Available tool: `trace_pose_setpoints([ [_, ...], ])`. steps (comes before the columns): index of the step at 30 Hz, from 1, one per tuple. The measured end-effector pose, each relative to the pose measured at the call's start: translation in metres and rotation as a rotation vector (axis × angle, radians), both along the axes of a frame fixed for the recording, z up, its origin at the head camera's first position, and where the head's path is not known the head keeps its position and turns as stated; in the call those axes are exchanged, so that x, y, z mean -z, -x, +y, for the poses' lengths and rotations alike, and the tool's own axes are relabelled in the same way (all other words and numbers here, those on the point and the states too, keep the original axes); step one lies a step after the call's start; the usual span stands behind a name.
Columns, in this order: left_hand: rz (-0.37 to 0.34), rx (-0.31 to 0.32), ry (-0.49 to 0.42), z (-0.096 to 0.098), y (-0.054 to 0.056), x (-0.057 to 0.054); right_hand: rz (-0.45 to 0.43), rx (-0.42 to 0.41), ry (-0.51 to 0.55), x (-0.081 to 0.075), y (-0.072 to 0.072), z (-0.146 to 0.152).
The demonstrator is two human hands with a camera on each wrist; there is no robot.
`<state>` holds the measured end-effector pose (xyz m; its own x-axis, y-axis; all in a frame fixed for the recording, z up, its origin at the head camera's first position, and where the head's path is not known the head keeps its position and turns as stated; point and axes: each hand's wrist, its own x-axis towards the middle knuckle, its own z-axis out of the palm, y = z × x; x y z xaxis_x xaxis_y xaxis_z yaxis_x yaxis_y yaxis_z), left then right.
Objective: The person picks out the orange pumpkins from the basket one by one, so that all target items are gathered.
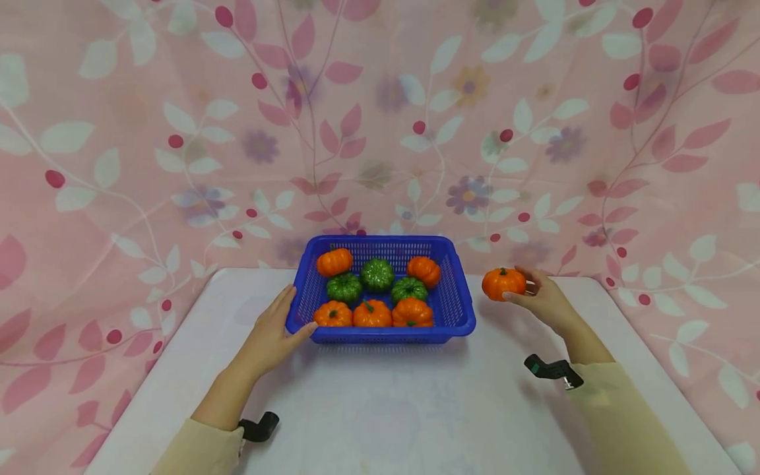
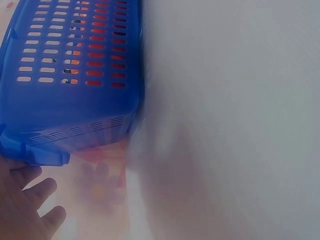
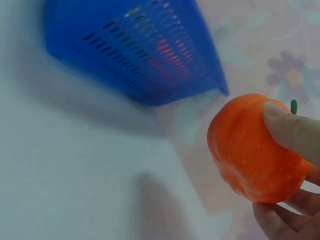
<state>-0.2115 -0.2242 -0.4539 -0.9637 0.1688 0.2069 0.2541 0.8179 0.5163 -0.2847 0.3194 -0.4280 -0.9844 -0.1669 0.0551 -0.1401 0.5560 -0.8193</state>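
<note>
From the head view I have my right grip (image 1: 543,300) grasping a pumpkin (image 1: 503,284), to the right of the blue basket (image 1: 386,331) and apart from it. My left grip (image 1: 270,336) is unclenched, fingers extended along the basket's left side, thumb at the front corner of the rim.

Only the head view lets me see into the basket: five orange ones (image 1: 372,315) and three green ones (image 1: 377,275). The right wrist view gives me the pinch better, thumb over the pumpkin beside its stem (image 3: 294,106) and fingers beneath, with its shadow (image 3: 157,205) lying separate on the bench (image 1: 380,409). The left wrist view shows three fingertips by the rim's underside and orange showing through the slots (image 2: 95,65).

For room, I have a strip of white bench between basket and pumpkin, and a broad stretch in front between the sleeves (image 1: 617,412). The bench's back edge runs close behind both, against the flowered cloth (image 1: 380,119).

The basket's front rim hides the bottoms of the front row. The left wrist view crops the palm and basket, and I cannot make out how firmly those fingers press.
</note>
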Motion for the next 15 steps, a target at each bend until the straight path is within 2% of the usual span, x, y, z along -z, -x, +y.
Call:
trace_pose_setpoints([
  [8, 0.020, 0.010, 0.001, 0.001, 0.001, 0.001, -0.056, 0.069, 0.037, 0.036, 0.020, -0.003],
  [15, 0.021, 0.002, 0.009, -0.001, 0.001, 0.001, -0.099, 0.119, 0.067, 0.049, 0.034, -0.007],
])
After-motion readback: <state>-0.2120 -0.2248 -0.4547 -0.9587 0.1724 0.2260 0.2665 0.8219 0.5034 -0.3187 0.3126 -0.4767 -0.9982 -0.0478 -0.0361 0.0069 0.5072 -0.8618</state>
